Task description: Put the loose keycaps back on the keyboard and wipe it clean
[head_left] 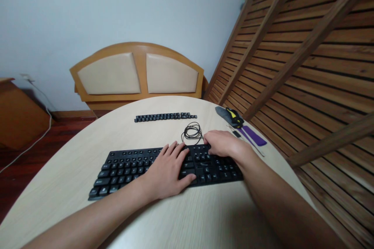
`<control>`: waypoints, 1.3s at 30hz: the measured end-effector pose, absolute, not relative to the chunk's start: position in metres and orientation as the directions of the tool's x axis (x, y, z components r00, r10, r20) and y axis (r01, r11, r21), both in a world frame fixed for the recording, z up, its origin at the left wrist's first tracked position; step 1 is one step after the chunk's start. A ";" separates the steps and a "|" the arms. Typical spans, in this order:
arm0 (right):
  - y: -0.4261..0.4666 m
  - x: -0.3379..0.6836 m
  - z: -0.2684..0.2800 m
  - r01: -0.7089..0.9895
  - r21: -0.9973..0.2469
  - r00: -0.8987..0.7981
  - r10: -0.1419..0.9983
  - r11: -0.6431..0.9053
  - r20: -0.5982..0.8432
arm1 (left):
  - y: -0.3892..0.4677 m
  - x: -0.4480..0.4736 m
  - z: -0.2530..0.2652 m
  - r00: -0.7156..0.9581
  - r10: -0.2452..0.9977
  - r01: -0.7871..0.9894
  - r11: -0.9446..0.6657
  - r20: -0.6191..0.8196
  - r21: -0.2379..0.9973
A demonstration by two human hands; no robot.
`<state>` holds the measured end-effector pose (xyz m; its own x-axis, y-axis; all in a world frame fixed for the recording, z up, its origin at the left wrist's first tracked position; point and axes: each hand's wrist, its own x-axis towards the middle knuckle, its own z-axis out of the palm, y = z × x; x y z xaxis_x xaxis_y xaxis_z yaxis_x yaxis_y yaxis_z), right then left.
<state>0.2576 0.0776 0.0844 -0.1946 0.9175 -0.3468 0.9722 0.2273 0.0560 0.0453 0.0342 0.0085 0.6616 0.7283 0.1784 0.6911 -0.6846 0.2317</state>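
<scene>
A pale table [73, 163] carries the black keyboard [191, 165], which serves as the dial. The left hand [168, 169] spreads open over its middle; the right hand [222, 142] curls at two o'clock, its grip unclear. Coiled cable [192, 137] lies at one, small keycaps [163, 116] at twelve.

Has a left hand [167, 171] with slender fingers [183, 155] and a rounded thumb [187, 181], narrowing to a bare left wrist [146, 187] and a smooth left forearm [99, 212]. Has a right hand [221, 144], partly hidden, with a bare right wrist [244, 155] and an uncovered right forearm [277, 191], widening away from the hand.
</scene>
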 end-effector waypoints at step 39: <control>0.094 0.303 0.022 0.853 -0.487 -0.109 0.976 0.190 0.190 | 0.038 0.053 0.003 0.685 0.707 0.684 -0.707 0.176 0.180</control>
<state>0.3026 0.0941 0.0222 -0.1088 0.9757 0.1899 0.8528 0.1898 -0.4866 0.0533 0.0377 0.0031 0.6849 0.7071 0.1760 0.6839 -0.7071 0.1797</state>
